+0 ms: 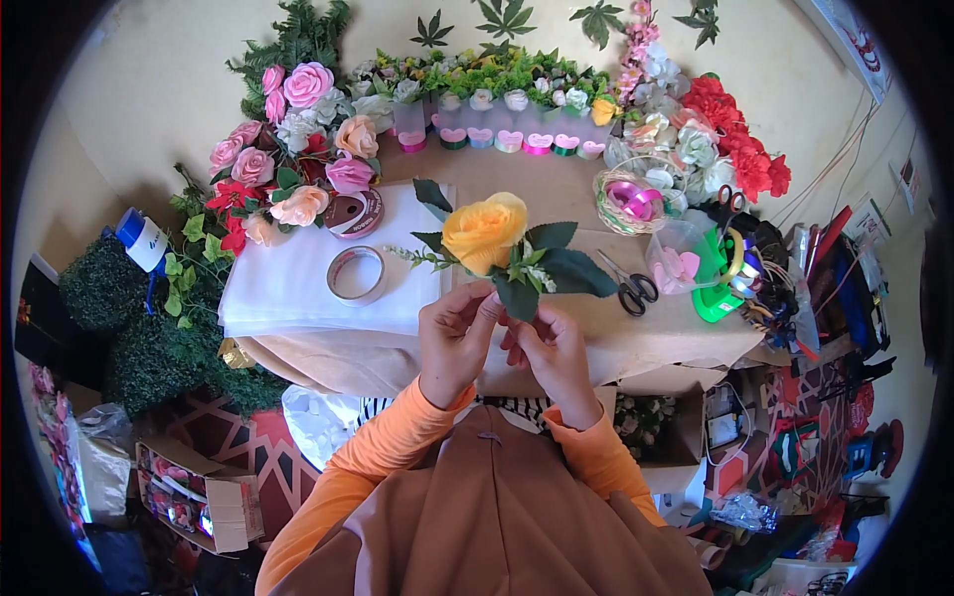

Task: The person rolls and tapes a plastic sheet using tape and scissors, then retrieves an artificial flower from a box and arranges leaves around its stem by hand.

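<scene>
A yellow artificial rose with dark green leaves and small white sprigs stands upright above the table's front edge. Just under the bloom, my left hand pinches its base between thumb and fingers. My right hand is closed beside it, fingertips at the lower leaves; whether it grips the stem or something small is hidden. Scissors with black handles lie to the right of the flower. A roll of tape rests on white sheets to the left.
Pink and peach flowers stand at the back left, a row of small bouquets at the back. A wicker basket, a green tape dispenser and red flowers are at the right. An open carton sits low left.
</scene>
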`<state>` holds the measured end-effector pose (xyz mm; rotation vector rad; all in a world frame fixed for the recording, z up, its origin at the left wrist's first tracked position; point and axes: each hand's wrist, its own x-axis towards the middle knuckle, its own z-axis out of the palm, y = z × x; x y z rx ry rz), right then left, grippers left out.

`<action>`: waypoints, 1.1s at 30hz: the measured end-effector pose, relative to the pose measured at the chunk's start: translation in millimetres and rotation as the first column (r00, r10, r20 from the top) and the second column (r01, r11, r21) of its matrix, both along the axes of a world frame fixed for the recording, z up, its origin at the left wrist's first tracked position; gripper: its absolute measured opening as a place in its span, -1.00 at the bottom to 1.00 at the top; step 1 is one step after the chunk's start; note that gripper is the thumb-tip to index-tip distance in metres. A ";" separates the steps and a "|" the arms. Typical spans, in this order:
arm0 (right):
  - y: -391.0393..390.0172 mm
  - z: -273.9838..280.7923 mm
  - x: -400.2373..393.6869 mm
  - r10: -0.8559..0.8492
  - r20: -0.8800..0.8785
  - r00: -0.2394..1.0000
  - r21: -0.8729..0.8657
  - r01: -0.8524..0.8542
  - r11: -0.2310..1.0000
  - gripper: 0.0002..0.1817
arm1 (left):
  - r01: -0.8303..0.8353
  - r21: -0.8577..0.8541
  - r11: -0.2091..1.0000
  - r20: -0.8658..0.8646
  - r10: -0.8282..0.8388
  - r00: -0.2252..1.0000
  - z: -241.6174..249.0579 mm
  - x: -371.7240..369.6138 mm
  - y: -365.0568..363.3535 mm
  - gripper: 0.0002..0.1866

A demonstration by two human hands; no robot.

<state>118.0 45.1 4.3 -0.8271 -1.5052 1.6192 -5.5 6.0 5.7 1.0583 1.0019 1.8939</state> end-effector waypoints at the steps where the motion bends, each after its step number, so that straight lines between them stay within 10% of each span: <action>1: 0.2 -0.3 -0.1 0.001 0.000 1.000 0.001 -0.001 1.000 -0.85 | -0.001 0.001 1.000 0.000 0.001 1.000 0.8 0.3 -0.1 -0.88; 16: 16.0 -65.2 10.3 -0.048 0.020 0.999 0.050 0.047 0.998 -0.90 | -0.219 0.070 0.973 -0.533 0.222 0.816 -19.9 4.9 -4.6 -0.85; 19: 8.9 -77.8 11.9 -0.003 -0.370 0.929 -0.196 -0.075 0.978 -0.77 | -0.154 0.119 0.981 -0.574 0.195 0.795 -27.5 10.1 -5.5 -0.75; 26: 13.3 -73.7 12.5 0.132 -0.447 0.885 -0.251 -0.266 0.931 -0.75 | -0.186 0.153 0.971 -0.716 0.239 0.656 -13.5 7.1 -7.2 -0.72; 29: 10.3 -11.2 8.3 0.219 -0.280 0.935 -0.284 -0.299 0.911 -0.78 | -0.119 -0.091 0.989 -0.313 0.085 0.946 3.5 0.4 -5.1 -0.82; 33: 5.0 -3.5 2.1 0.189 -0.174 0.966 0.038 -0.186 0.982 -0.79 | -0.024 -0.046 0.999 0.015 0.024 1.000 7.1 -15.5 3.2 -0.84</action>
